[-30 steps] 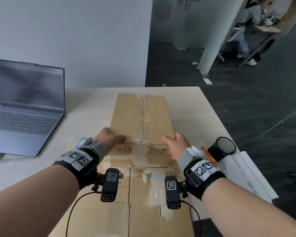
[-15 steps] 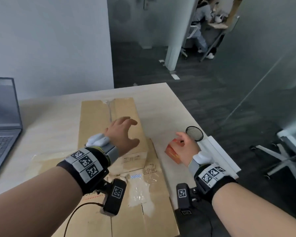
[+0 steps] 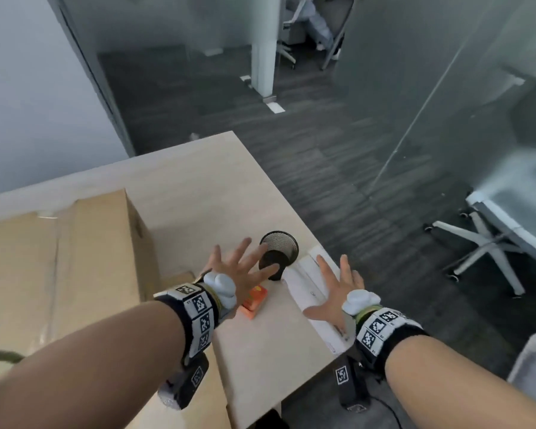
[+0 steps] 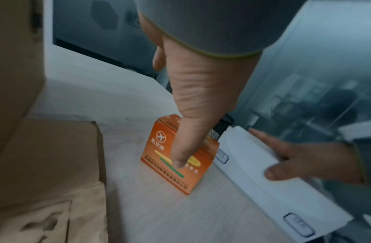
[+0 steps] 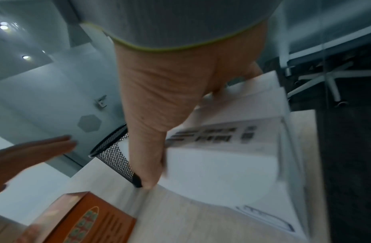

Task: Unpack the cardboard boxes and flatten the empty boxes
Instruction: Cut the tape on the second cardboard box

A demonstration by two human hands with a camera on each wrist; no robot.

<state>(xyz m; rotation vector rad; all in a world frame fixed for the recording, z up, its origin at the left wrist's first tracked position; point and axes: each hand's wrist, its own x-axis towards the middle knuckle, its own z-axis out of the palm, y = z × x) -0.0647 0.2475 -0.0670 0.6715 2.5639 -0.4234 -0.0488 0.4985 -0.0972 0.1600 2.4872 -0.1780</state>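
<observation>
Pale wood tabletop (image 3: 198,193) stands against dark grey carpet (image 3: 338,156) and glass partitions. At nine o'clock on it sits the large brown cardboard box (image 3: 75,243), flaps shut, over flattened cardboard (image 4: 45,164). At three o'clock lie flat white cartons (image 3: 310,283), with a black mesh pen cup (image 3: 279,252) at their twelve o'clock end. Just at eight o'clock from the cup lies a small orange box (image 3: 254,301). Left hand (image 3: 239,274) hovers over it, grip spread wide, holding nothing. Right hand (image 3: 338,289) rests splayed on the white cartons.
</observation>
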